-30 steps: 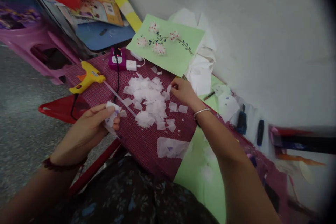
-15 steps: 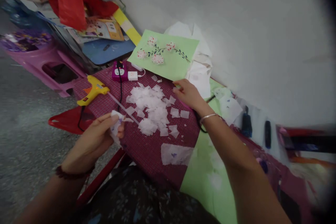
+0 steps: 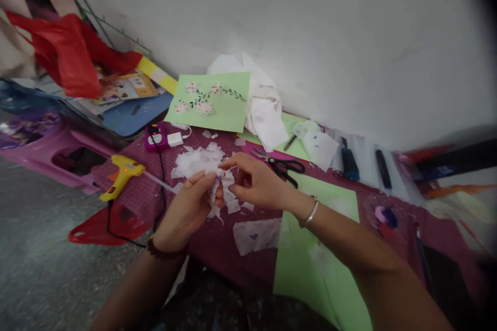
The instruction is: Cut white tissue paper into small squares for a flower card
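Observation:
My left hand (image 3: 196, 199) is closed, thumb against fingers, on a small piece of white tissue paper with a purple mark; most of the paper is hidden by the hand. Close beside it, my right hand (image 3: 258, 181) has its fingers curved and apart, with nothing visible between them. Beneath both hands lies a heap of white tissue paper squares (image 3: 198, 160). A larger tissue sheet (image 3: 252, 235) with a purple mark rests nearer to me. Just beyond my right hand are black-handled scissors (image 3: 277, 163), their blades apart.
A yellow glue gun (image 3: 123, 170) lies at the left, beside a purple power adapter (image 3: 156, 138). Green card (image 3: 233, 116) with paper flowers leans at the back by crumpled white paper (image 3: 266, 114). Another green sheet (image 3: 306, 248) lies at the right. The wall (image 3: 330, 46) stands behind.
My right hand has moved left, away from the scissors, to beside my left hand. My left hand has moved over the heap with the tissue paper. The view has shifted right.

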Demonstrator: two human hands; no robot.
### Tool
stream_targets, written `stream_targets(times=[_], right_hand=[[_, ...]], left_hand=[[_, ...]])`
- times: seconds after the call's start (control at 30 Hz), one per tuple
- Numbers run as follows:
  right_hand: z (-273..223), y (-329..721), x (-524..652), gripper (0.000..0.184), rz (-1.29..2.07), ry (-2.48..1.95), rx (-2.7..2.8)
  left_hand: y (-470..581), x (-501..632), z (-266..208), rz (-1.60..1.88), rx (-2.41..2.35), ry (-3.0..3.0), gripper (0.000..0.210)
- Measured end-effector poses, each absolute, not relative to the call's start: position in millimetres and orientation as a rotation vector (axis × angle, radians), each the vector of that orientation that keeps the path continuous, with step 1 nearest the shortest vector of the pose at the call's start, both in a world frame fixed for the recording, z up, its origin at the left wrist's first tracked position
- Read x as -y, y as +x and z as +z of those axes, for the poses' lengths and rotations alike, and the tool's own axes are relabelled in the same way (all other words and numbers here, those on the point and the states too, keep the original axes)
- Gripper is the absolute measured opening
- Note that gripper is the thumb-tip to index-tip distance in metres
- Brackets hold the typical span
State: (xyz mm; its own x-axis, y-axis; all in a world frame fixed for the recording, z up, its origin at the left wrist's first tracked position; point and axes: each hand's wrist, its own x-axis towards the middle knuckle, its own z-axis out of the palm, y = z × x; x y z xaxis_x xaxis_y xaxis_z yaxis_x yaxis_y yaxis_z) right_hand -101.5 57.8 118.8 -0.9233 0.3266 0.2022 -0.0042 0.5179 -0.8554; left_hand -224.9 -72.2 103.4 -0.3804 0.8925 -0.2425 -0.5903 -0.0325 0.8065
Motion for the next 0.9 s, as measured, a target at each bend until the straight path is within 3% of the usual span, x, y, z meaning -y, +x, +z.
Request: stream_targets(times=[0.1, 0.23, 0.3, 0.33, 0.43, 0.5, 0.73, 0.9], right_hand=[[117, -103, -56, 0.026, 1.246, -0.343, 2.412], [110, -105, -56, 0.006, 1.394, -0.489, 2.269], [105, -105, -59, 0.005, 1.503, -0.487, 2.178], [103, -105, -60, 0.005, 1.576, -0.477, 2.129], [95, -104, -64, 0.001, 1.77, -0.483, 1.991], [90, -104, -67, 0.001, 1.821, -0.523, 1.923], [95, -80, -95, 0.008, 1.882, -0.775, 1.712], [107, -33, -116, 0.008, 1.702, -0.928, 1.651]], left_hand=[[-217, 65, 102, 1.651, -1.184, 0.481, 0.031], [-213, 59, 100, 1.644, -1.315, 0.562, 0.03], [-214, 58, 100, 1.657, -1.292, 0.583, 0.02], [-214, 58, 100, 1.659, -1.253, 0.579, 0.023], [-214, 61, 100, 1.624, -1.124, 0.545, 0.063], [-213, 65, 100, 1.621, -1.106, 0.516, 0.067], [-227, 67, 120, 1.791, -1.247, 0.568, 0.057], [-233, 23, 124, 1.43, -1.276, 0.801, 0.032]])
